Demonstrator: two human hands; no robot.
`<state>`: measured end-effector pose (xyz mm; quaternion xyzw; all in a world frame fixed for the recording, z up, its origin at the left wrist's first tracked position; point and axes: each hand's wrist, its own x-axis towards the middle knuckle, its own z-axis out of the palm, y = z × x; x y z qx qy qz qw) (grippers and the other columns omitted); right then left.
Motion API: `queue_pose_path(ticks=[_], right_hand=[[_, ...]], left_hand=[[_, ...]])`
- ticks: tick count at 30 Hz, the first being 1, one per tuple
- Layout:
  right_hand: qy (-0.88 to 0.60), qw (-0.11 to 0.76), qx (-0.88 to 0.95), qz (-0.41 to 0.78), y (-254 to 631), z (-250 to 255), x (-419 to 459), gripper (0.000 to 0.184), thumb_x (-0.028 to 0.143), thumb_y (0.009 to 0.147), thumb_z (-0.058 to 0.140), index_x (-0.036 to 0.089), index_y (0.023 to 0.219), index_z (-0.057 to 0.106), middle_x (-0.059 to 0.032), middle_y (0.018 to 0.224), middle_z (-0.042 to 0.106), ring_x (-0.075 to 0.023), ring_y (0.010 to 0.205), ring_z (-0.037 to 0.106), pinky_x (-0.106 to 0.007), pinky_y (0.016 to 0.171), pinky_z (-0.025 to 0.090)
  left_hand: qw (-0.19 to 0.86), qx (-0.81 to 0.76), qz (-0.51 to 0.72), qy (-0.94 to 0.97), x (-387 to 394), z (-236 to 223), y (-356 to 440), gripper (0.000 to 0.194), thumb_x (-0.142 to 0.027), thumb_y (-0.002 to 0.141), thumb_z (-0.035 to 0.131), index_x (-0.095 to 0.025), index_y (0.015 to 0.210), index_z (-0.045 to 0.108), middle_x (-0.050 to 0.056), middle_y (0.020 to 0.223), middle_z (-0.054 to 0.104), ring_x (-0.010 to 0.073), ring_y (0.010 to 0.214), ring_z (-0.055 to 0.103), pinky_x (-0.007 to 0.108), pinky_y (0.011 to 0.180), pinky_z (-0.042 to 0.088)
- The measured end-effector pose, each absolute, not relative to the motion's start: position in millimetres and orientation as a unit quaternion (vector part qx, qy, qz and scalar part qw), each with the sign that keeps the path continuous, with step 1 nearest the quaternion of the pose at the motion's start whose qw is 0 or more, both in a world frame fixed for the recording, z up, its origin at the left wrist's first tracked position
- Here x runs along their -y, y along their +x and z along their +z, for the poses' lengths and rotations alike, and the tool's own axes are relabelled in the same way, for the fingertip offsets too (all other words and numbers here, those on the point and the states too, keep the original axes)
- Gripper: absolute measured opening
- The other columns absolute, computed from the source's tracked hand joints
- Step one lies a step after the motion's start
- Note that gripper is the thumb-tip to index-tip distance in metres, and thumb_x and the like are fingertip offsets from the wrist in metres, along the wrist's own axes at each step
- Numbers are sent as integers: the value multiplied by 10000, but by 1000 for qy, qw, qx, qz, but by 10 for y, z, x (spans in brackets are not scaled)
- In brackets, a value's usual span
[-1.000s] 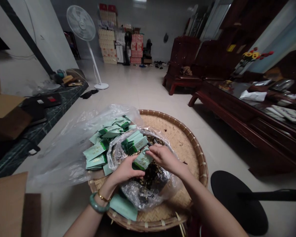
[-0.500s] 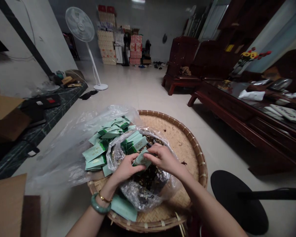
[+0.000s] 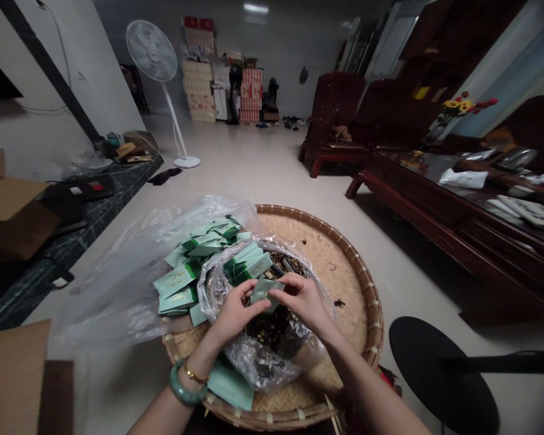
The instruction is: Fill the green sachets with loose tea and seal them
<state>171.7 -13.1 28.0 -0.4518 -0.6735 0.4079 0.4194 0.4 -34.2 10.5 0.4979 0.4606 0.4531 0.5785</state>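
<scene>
Since a second ago, the right hand (image 3: 304,301) has slid from the upper corner of a small green packet (image 3: 263,290) down along its right side, and the packet has tipped so that less of its printed front shows. Now each of the hands pinches it between thumb and fingers, the left hand (image 3: 233,311) at its left side, the right at its right. They hold it above the middle of a round woven tray (image 3: 344,266). Beneath it, on the tray, sits a crumpled clear bag (image 3: 278,374) of dark loose bits (image 3: 263,332) mixed with paler ones. Toward the tray's far side, a fanned bundle of green packets (image 3: 249,263) rests in that bag, with a slim tool (image 3: 289,266) sticking up just beside it. Over the tray's left side, a heap of like packets (image 3: 176,278) lies on a large plastic sheet (image 3: 122,290) that spills past the rim. One more green piece (image 3: 231,386) lies at the tray's near left edge, partly under the clear bag. Dark scraps (image 3: 339,302) dot the tray's right half. Well beyond the tray, to its left, stands a white fan (image 3: 152,51).
</scene>
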Motion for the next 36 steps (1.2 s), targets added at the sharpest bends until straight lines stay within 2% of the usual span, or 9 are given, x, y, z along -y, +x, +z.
queue_pose_path(ticks=[7,10,14,16,19,21,23,28,36], right_hand=[[-464,397,614,500,1693,263,131,239,378,683,723,166,593,657,12,567,565,-109,507,488,-224,471,389],[-469,381,574,553,1665,164,101,314,459,654,730,166,583,641,29,499,543,-105,454,476,-224,439,387],[-476,367,566,564,1630,31,29,321,474,655,722,159,625,664,20,506,578,-120,449,507,-238,445,411],[-486,375,591,524,1655,3,-19,298,454,707,686,158,678,683,-4,575,626,-146,516,561,-256,500,454],[-518,397,665,363,1772,-19,-95,270,389,822,591,164,930,694,-76,898,698,-213,823,637,-334,748,511],[-547,364,715,237,1872,-56,-140,324,323,846,573,159,1120,627,-128,1114,646,-256,1036,590,-398,907,462],[-573,288,751,160,1951,-115,-176,416,254,829,589,135,1225,549,-172,1210,589,-287,1132,539,-427,965,421],[-602,143,768,163,1994,-213,-275,395,209,839,566,78,1208,509,-212,1088,633,-298,1003,606,-397,860,454],[-586,178,766,195,2087,-29,-355,384,184,758,619,154,1137,564,-79,981,682,-222,886,635,-300,769,468]], left_hand=[[549,-509,488,448,311,124,-8,344,-455,620,774,-130,682,679,-8,611,650,122,564,562,218,546,434],[614,-484,486,391,319,84,19,391,-470,598,794,-129,737,665,-15,606,645,114,545,566,217,549,447],[714,-423,417,369,316,48,38,473,-358,537,861,-108,891,670,26,716,695,139,629,624,240,631,487],[716,-432,410,365,303,36,36,443,-325,522,873,-95,847,680,32,713,699,134,622,621,233,624,483],[708,-448,429,338,280,23,26,432,-330,516,876,-86,818,687,50,721,717,153,627,637,263,643,499],[708,-446,440,325,271,19,19,457,-332,505,882,-81,836,691,71,743,730,178,658,657,294,680,514],[707,-444,446,323,267,17,15,472,-333,507,881,-78,859,697,83,764,738,190,683,667,308,708,519],[701,-445,447,333,276,12,13,482,-326,519,873,-80,898,707,88,815,745,197,736,676,304,747,513],[702,-442,443,339,297,42,-47,449,-320,523,867,-92,878,714,85,801,741,202,730,680,313,739,519]])
